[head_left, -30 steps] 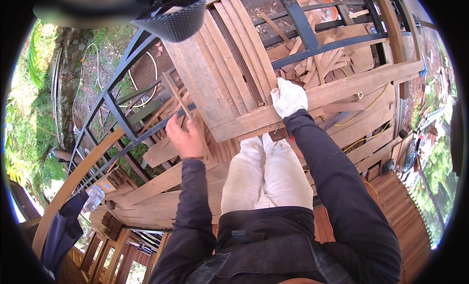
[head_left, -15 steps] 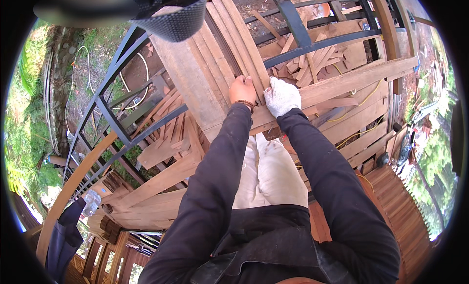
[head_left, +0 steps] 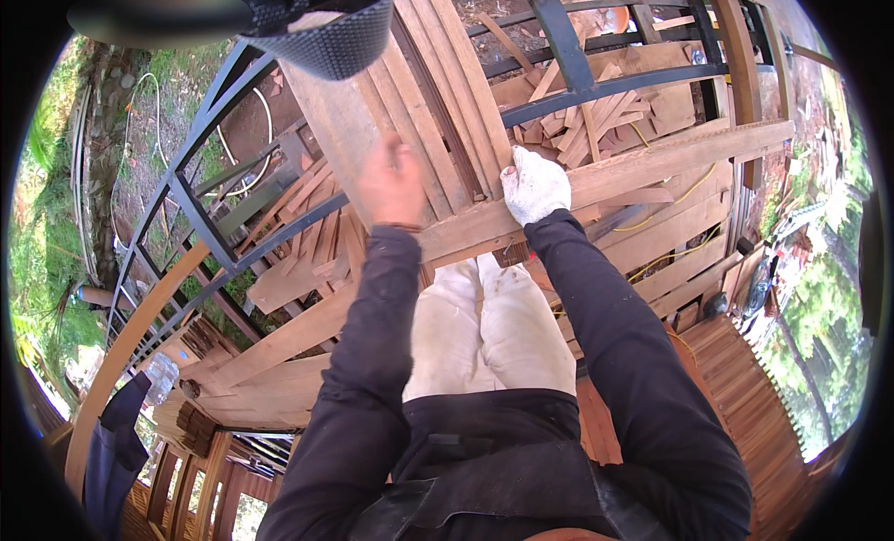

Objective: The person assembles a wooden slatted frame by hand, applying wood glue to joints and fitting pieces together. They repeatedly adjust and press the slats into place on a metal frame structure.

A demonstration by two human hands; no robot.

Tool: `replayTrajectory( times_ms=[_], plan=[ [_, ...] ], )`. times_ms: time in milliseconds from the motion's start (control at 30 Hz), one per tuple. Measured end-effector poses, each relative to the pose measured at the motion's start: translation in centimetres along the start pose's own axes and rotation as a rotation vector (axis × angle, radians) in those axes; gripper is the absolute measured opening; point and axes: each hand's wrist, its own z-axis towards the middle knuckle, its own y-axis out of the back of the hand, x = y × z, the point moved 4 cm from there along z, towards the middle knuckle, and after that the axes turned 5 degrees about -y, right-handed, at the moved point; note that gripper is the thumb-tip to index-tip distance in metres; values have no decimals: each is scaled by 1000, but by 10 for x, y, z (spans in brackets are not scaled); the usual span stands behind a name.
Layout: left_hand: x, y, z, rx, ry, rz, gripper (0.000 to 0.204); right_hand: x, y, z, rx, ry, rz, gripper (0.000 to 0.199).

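My left hand (head_left: 391,182), bare with a beaded bracelet, is over the wide flat board (head_left: 321,103), smeared by motion. Its fingers look partly curled; nothing shows in them. My right hand (head_left: 536,185), in a whitish work glove, is closed at the near right corner of the long wooden slats (head_left: 456,75). Its fingertips are hidden, so what it grips cannot be made out. Side by side, the slats and the board run away from me, with a dark gap between some. A crosswise plank (head_left: 643,161) passes under my right hand and reaches to the right.
A dark metal frame (head_left: 559,101) curves around the work, with wood offcuts (head_left: 605,122) inside it. More scraps (head_left: 303,248) lie at left. Beyond is an orange basin (head_left: 610,15). A clear bottle (head_left: 162,375) and dark cloth (head_left: 116,448) are at lower left; slatted decking (head_left: 754,420) at lower right.
My left hand has left the near ends of the slats and moved left over the wide board. My right hand has stayed at its corner, still closed. The view has shifted slightly.
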Motion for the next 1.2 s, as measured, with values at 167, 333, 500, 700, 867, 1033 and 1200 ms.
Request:
replayTrajectory(
  times_ms=[167, 333, 500, 700, 867, 1033, 1200],
  plan=[
    [62, 35, 11, -177, 261, 395, 59, -1, -2, -1, 44, -35, -11, 31],
    [88, 14, -8, -75, 562, 204, 69, 1, -5, -1, 90, -56, -56, 36],
    [86, 16, -2, -61, 552, 192, 68, 10, 5, 0, -48, -57, 73, 44],
    [82, 16, -2, -92, 518, 220, 65, 97, -17, -15, 50, -91, 445, 64],
    [79, 18, 2, -34, 598, 217, 67, 143, -34, -2, 249, -311, 34, 92],
    [75, 18, 2, -81, 600, 216, 64, 141, -23, 19, 368, -482, 159, 97],
    [72, 21, 3, -30, 632, 255, 68, 137, -13, 38, 518, -489, 189, 91]
  ],
)
